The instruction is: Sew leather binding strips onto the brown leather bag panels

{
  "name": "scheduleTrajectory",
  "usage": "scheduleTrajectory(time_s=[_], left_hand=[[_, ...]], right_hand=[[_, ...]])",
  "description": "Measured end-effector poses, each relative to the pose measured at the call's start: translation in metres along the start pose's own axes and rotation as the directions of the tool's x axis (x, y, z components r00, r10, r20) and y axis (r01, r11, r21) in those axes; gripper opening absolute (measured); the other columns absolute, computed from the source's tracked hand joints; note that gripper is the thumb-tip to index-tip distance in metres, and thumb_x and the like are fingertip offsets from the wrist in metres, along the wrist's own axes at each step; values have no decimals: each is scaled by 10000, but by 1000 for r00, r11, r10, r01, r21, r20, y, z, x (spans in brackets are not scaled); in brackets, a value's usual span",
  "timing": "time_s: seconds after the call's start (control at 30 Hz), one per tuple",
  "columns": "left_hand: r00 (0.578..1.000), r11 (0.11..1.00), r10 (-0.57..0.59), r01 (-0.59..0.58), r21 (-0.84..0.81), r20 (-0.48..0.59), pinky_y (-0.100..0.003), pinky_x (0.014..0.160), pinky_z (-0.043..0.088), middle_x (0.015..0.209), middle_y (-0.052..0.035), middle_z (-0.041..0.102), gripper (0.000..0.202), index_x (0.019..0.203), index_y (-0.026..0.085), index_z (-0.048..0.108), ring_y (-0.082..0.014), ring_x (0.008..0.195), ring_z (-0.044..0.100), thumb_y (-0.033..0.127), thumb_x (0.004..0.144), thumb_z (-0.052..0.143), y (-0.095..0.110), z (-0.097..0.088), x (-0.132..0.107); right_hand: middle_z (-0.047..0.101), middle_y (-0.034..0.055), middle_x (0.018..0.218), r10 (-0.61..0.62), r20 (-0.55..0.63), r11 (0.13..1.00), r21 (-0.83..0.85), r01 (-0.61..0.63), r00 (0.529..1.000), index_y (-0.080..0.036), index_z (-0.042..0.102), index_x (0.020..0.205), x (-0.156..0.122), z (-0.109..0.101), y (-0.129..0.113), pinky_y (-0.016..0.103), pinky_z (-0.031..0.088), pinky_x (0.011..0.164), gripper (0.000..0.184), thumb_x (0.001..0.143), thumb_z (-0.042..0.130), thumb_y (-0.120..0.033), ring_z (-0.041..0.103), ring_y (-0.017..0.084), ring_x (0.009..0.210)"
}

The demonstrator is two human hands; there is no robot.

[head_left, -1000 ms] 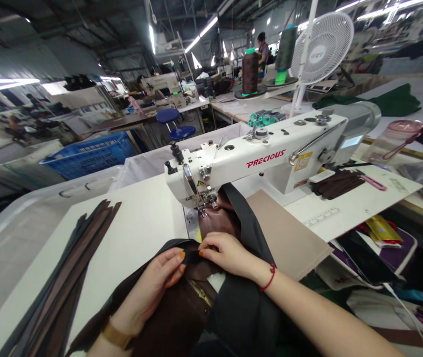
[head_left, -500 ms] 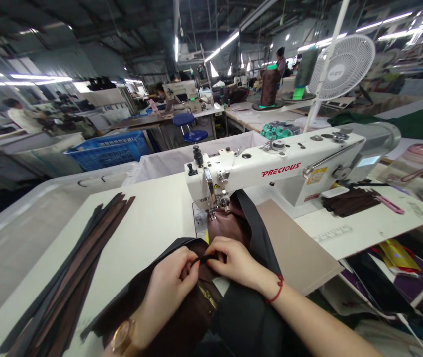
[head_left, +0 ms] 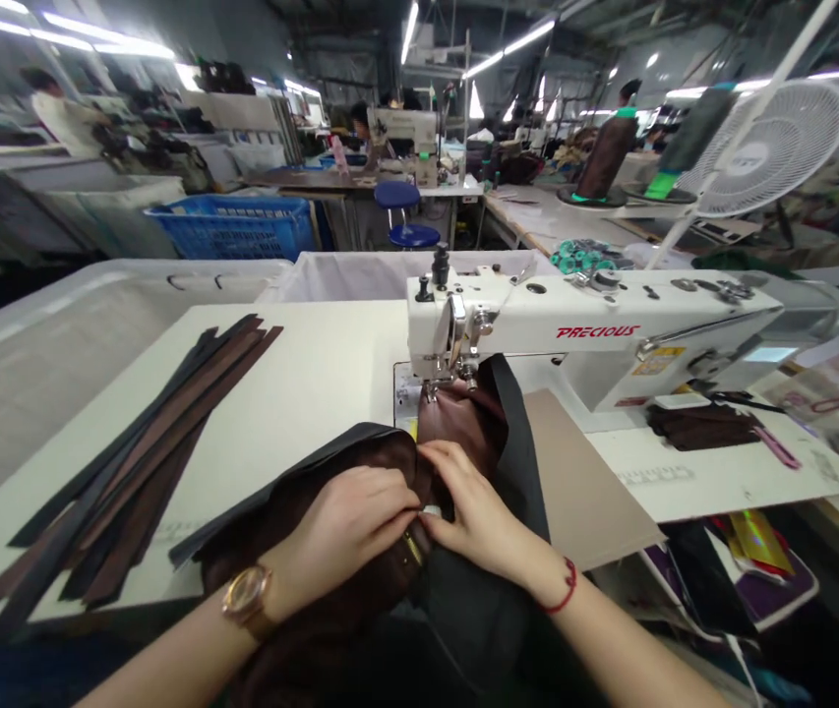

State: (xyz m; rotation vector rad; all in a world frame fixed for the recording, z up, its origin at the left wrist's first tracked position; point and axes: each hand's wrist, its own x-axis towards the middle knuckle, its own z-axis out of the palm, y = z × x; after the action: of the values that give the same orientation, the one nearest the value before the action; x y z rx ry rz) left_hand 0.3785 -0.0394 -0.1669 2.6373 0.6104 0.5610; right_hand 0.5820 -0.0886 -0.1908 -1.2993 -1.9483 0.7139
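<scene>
Pinching brown fabric (head_left: 455,428) just before the sewing machine (head_left: 581,334).
Left hand (head_left: 349,526) and right hand (head_left: 478,511) fingers grip its folded edge, fingertips touching.

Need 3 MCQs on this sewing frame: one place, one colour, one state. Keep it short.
1. Where do the strips lie?
A. left of the sewing machine
B. on top of it
C. in the blue crate

2. Colour of the cord on the right hand wrist?
A. green
B. red
C. white

3. What is the left hand doing?
A. resting flat on bare table
B. pinching the brown bag
C. touching the fan

Answers: A, strips lie on the tabletop's left; B, red loop at the wrist; B, fingers gather on the brown material.
</scene>
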Motion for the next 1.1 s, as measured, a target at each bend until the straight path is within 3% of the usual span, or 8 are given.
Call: scheduleTrajectory(time_s=[0.1, 0.27, 0.43, 0.5, 0.63, 0.8, 0.93, 1.1], left_hand=[[992, 992, -124, 125, -27, 19, -318, 790, 442, 918, -44, 660, 136, 992, 199, 625, -192, 852, 604, 230, 916, 517, 6, 5, -8], [878, 854, -477, 476, -211, 51, -274, 706, 435, 860, -16, 631, 129, 905, 203, 592, -168, 773, 587, 306, 910, 515, 34, -2, -36], [820, 792, -506, 565, -231, 269, -256, 669, 417, 863, 8, 647, 219, 949, 252, 637, -164, 760, 592, 441, 838, 630, 66, 0, -80], [841, 809, -467, 531, -251, 274, -249, 721, 432, 937, 7, 656, 257, 1044, 277, 629, -167, 816, 601, 383, 814, 673, 75, 6, -94], [908, 867, -334, 401, -297, 251, -230, 748, 444, 882, 5, 647, 159, 953, 239, 637, -141, 810, 592, 164, 897, 509, 88, 8, -105], [953, 889, -244, 294, -352, 181, -206, 901, 476, 1119, 8, 649, 244, 1122, 264, 597, -125, 1012, 604, 168, 939, 466, 93, -6, -94], [989, 966, -138, 147, -214, 59, -270, 1046, 426, 1291, -16, 594, 346, 1256, 255, 528, -138, 1190, 539, 134, 944, 438, 78, -1, -68], [986, 990, 19, -42, 134, 165, -505, 1132, 274, 1225, -75, 596, 454, 1215, 199, 548, -253, 1193, 503, 335, 808, 698, 56, 20, -35]], right_hand=[[299, 114, 1469, 50, 38, 999, -18, -49, 998, -222, 232, 1461, -20, -7, -13, 391, 297, 1138, 821, 765, 649, -95, 315, 230, 1363], [561, 84, 1219, 51, 194, 986, -165, -18, 980, -238, 506, 1240, -39, -20, -35, 465, 310, 1107, 378, 893, 620, -332, 497, 244, 1187], [629, 69, 1060, -26, 313, 936, -325, 132, 950, -220, 544, 1201, -32, -24, -50, 520, 117, 1166, 392, 879, 631, -425, 558, 239, 1080], [632, 62, 1034, -56, 369, 929, -321, 184, 928, -217, 550, 1194, -30, -28, -57, 508, 111, 1171, 426, 861, 642, -466, 570, 225, 1046], [607, 15, 891, -116, 435, 898, -338, 281, 893, -220, 619, 1036, -42, -43, -76, 482, 152, 1167, 330, 851, 643, -492, 580, 182, 917], [537, -32, 724, -256, 346, 815, -425, 394, 903, -209, 624, 789, -75, -52, -93, 435, 221, 1154, 169, 919, 589, -311, 525, 131, 720], [524, -31, 666, -376, 270, 739, -490, 463, 886, -189, 614, 736, -92, -49, -102, 411, 241, 1151, 220, 938, 534, -219, 495, 127, 661], [546, -28, 658, -388, 243, 708, -540, 456, 889, -178, 630, 765, -105, -59, -110, 401, 221, 1163, 229, 956, 506, -204, 504, 128, 651]])
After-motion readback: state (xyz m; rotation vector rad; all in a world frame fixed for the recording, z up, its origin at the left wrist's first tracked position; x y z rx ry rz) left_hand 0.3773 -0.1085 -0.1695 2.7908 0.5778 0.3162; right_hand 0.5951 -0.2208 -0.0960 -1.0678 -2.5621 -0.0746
